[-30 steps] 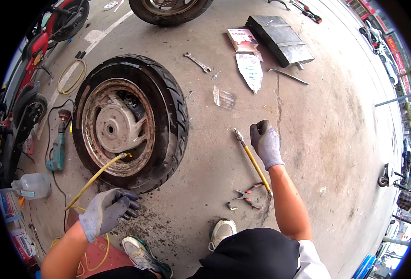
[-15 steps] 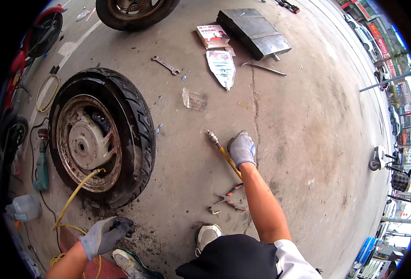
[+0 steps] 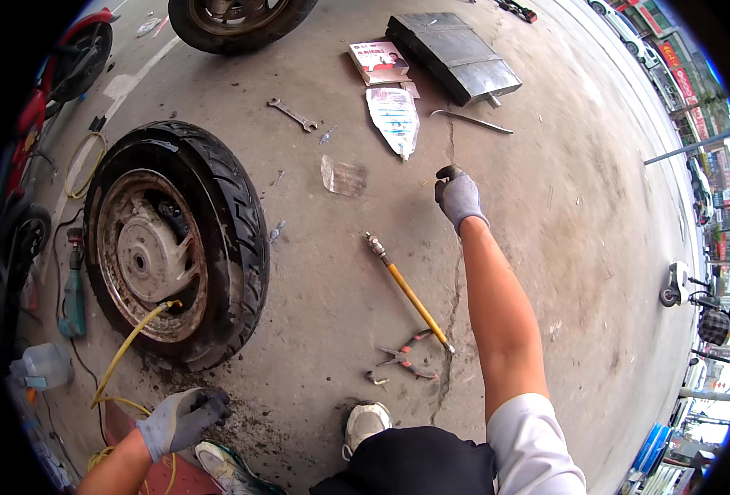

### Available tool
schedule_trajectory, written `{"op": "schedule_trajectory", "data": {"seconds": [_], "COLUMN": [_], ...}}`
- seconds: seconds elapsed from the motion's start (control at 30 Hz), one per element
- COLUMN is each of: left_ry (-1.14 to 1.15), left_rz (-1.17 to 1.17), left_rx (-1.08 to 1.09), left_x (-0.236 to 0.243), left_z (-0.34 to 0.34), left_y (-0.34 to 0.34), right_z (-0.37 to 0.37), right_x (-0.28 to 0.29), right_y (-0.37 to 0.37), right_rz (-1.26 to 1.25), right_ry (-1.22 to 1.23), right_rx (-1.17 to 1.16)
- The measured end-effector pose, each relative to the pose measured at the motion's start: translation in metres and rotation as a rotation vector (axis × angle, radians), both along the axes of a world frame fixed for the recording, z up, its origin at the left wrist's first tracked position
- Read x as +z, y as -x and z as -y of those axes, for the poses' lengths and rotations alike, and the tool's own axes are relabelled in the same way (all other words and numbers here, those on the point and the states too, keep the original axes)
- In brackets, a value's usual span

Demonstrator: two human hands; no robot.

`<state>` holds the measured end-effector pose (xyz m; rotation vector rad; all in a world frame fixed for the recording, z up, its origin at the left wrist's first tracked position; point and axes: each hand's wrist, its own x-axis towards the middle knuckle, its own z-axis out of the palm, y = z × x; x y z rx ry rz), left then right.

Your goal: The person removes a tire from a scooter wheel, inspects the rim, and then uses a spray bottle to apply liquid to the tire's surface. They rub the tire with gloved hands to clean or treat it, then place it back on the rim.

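My right hand, in a grey glove with dark fingers, reaches out over the ground with fingers loosely bent and nothing visible in them. Beyond it lies a curved metal tyre lever. A yellow stick-like tool with a metal fitting rests below this hand, beside red-handled pliers. My left hand, gloved alike, hovers low near the wheel with its fingers loosely bent; I see nothing in it. The scooter wheel with its black tyre stands at the left, a yellow air hose attached at its rim.
A grey metal box, a red-and-white box and a white packet lie at the back. Nearby are a wrench and a clear plastic piece. A green power tool and a plastic bottle are at the left.
My right hand has moved forward, away from the yellow tool, which now lies fully in sight on the ground. My left hand has barely shifted. The wheel leans slightly differently.
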<state>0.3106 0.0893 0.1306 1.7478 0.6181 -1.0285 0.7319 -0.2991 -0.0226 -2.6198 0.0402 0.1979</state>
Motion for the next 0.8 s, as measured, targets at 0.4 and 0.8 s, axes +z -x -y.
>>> {"op": "schedule_trajectory", "data": {"seconds": [0.4,0.8], "left_ry": [-0.066,-0.029], "left_rz": [-0.097,-0.085], "left_rx": [0.013,-0.019], "left_x": [0.012,0.01], "left_z": [-0.009,0.0], "left_y": [0.013,0.007], "right_z": [-0.027,-0.028], "right_x": [0.008,0.003], "right_y": [-0.006,-0.01], "right_rz": [-0.006,-0.011], "right_ry": [0.603,0.586], "right_rx": [0.396,0.332]}}
